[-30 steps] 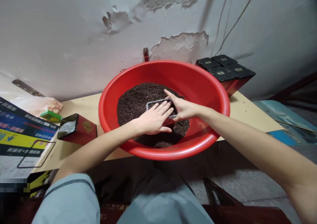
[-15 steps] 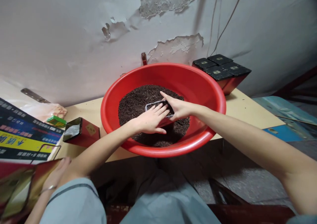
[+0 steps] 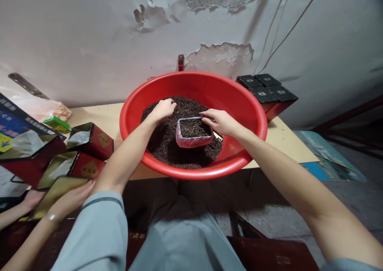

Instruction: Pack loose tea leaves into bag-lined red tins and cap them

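A large red plastic basin (image 3: 236,99) holds a heap of dark loose leaves that look like dried tea (image 3: 161,151). Among the leaves stands a small rectangular tin (image 3: 196,142) with a clear plastic liner folded over its rim, filled with the same leaves. My right hand (image 3: 220,121) grips the tin's right side, thumb and fingers at the upper edge. To the left of the tin, over the heap, is my left hand (image 3: 164,109) with its fingers curled in; what they hold, if anything, is hidden.
Black-lidded red tins (image 3: 267,91) stand behind the basin's right side. At left, another person's hands (image 3: 70,201) hold open, lined red tins (image 3: 89,169) near one more open tin (image 3: 101,141). A green packet (image 3: 56,123) lies by the wall on the table (image 3: 284,143).
My left hand has left the top of the tin and moved left and away onto the heap. The tin's filled top now shows. The other person's hands have brought several open tins to the left side.
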Demonstrator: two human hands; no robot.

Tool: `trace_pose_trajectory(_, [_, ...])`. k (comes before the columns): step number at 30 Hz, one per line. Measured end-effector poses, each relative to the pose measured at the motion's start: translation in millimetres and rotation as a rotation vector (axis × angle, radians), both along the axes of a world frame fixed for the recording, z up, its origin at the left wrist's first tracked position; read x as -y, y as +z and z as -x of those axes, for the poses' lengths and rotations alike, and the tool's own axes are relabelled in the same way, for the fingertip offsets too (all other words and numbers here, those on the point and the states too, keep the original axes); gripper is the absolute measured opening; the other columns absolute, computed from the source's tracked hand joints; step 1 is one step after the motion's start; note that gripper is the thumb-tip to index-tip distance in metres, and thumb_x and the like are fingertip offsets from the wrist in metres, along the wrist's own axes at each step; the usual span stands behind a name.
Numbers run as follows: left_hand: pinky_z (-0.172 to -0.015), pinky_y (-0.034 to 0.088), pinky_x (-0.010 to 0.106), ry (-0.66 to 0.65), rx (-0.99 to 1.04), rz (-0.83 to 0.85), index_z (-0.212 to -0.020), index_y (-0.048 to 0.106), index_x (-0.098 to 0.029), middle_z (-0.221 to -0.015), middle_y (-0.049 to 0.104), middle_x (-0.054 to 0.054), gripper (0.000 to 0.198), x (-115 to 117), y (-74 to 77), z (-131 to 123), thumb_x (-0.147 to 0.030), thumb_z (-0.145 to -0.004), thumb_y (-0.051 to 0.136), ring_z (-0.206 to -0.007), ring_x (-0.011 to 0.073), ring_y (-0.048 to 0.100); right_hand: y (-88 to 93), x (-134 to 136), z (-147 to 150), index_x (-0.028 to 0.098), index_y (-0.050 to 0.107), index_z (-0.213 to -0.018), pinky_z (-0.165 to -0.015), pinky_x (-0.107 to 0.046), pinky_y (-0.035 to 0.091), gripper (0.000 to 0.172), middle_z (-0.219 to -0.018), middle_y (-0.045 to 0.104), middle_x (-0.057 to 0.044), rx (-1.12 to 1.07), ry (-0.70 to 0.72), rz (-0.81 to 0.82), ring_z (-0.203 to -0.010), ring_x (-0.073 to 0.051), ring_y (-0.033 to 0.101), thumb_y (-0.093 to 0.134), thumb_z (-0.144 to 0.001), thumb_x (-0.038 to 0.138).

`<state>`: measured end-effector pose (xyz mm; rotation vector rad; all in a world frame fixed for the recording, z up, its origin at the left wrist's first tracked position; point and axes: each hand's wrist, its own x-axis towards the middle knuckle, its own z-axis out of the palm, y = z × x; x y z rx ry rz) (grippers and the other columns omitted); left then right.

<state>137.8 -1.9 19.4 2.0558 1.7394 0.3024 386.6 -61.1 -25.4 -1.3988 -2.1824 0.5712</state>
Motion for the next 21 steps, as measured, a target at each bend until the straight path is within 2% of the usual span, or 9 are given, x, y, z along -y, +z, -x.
trace_pose_trajectory(1, [-0.100, 0.057, 0.046, 0.025, 0.076, 0.133, -0.139, 0.062, -0.009, -0.136, 0.070, 0.025, 0.049, 3.9, -1.1, 2.2, -0.042, -0.108, 0.043, -0.112, 0.0331, 0.074, 2.7, 1.5, 0.1, 0.018, 0.074, -0.120, -0.104, -0.046, 0.055, 0.034, -0.115, 0.076, -0.014, -0.047, -0.115, 0.107, -0.109, -0.030, 0.072, 0.055, -0.103, 0.040])
trace_pose_trajectory(3, [-0.089, 0.060, 0.049, 0.019, 0.232, 0.454, -0.138, 0.060, -0.011, -0.126, 0.073, 0.026, 0.063, 15.4, -3.1, 7.4, -0.060, -0.107, 0.037, -0.100, 0.0336, 0.077, 6.9, 4.3, -0.7, 0.019, 0.073, -0.109, -0.085, -0.042, 0.062, 0.034, -0.094, 0.076, -0.010, -0.178, -0.266, 0.443, -0.085, -0.025, 0.074, 0.055, -0.103, 0.048])
trace_pose_trajectory(5, [-0.090, 0.059, 0.049, -0.036, 0.349, 0.717, -0.126, 0.063, -0.014, -0.114, 0.076, 0.021, 0.059, 26.2, -7.6, 12.9, -0.066, -0.103, 0.046, -0.098, 0.0319, 0.076, 9.7, 6.0, -2.4, 0.020, 0.069, -0.101, -0.068, -0.034, 0.061, 0.029, -0.077, 0.072, -0.004, -0.316, -0.273, 0.769, -0.067, -0.020, 0.069, 0.066, -0.099, 0.049])
trace_pose_trajectory(7, [-0.096, 0.056, 0.048, -0.069, 0.456, 0.844, -0.109, 0.065, -0.017, -0.102, 0.077, 0.013, 0.042, 32.1, -15.9, 17.6, -0.057, -0.097, 0.063, -0.099, 0.0281, 0.074, 11.4, 6.5, -4.9, 0.020, 0.067, -0.095, -0.058, -0.027, 0.058, 0.022, -0.070, 0.068, -0.001, -0.435, -0.237, 0.931, -0.060, -0.015, 0.065, 0.078, -0.092, 0.039])
trace_pose_trajectory(10, [-0.101, 0.053, 0.047, -0.040, 0.560, 0.906, -0.096, 0.062, -0.020, -0.095, 0.076, 0.008, 0.030, 32.1, -31.3, 21.2, -0.047, -0.090, 0.074, -0.101, 0.0243, 0.070, 13.1, 6.7, -8.3, 0.017, 0.067, -0.090, -0.053, -0.023, 0.054, 0.016, -0.068, 0.067, 0.000, -0.584, -0.292, 0.983, -0.055, -0.012, 0.062, 0.082, -0.087, 0.023])
trace_pose_trajectory(13, [-0.096, 0.054, 0.046, -0.034, 0.566, 0.988, -0.100, 0.064, -0.021, -0.099, 0.076, 0.010, 0.040, 30.0, -41.0, 21.0, -0.057, -0.087, 0.074, -0.103, 0.0268, 0.069, 14.2, 8.9, -8.8, 0.014, 0.070, -0.094, -0.055, -0.023, 0.057, 0.020, -0.069, 0.070, -0.001, -0.753, -0.339, 0.910, -0.056, -0.011, 0.063, 0.082, -0.079, 0.008])
trace_pose_trajectory(15, [-0.089, 0.055, 0.041, -0.017, 0.596, 0.998, -0.097, 0.065, -0.020, -0.094, 0.075, 0.009, 0.043, 30.6, -42.2, 20.5, -0.058, -0.083, 0.078, -0.094, 0.0246, 0.069, 14.7, 11.5, -8.2, 0.014, 0.071, -0.097, -0.053, -0.021, 0.056, 0.030, -0.070, 0.071, 0.000, -0.845, -0.346, 0.817, -0.055, -0.010, 0.063, 0.084, -0.073, 0.002])
trace_pose_trajectory(18, [-0.079, 0.053, 0.032, 0.050, 0.680, 0.908, -0.083, 0.060, -0.019, -0.076, 0.067, 0.000, 0.039, 34.5, -38.7, 20.9, -0.045, -0.076, 0.088, -0.075, 0.0159, 0.064, 16.9, 15.8, -9.0, 0.016, 0.071, -0.100, -0.047, -0.021, 0.052, 0.040, -0.072, 0.071, 0.001, -0.910, -0.342, 0.737, -0.053, -0.009, 0.062, 0.085, -0.066, 0.000])
trace_pose_trajectory(21, [-0.079, 0.054, 0.033, 0.077, 0.721, 0.861, -0.084, 0.060, -0.019, -0.079, 0.067, -0.001, 0.038, 40.3, -34.5, 21.1, -0.038, -0.074, 0.091, -0.075, 0.0152, 0.064, 22.0, 20.1, -11.4, 0.015, 0.072, -0.102, -0.053, -0.024, 0.057, 0.049, -0.077, 0.072, 0.000, -0.941, -0.255, 0.746, -0.059, -0.011, 0.066, 0.085, -0.059, -0.003])
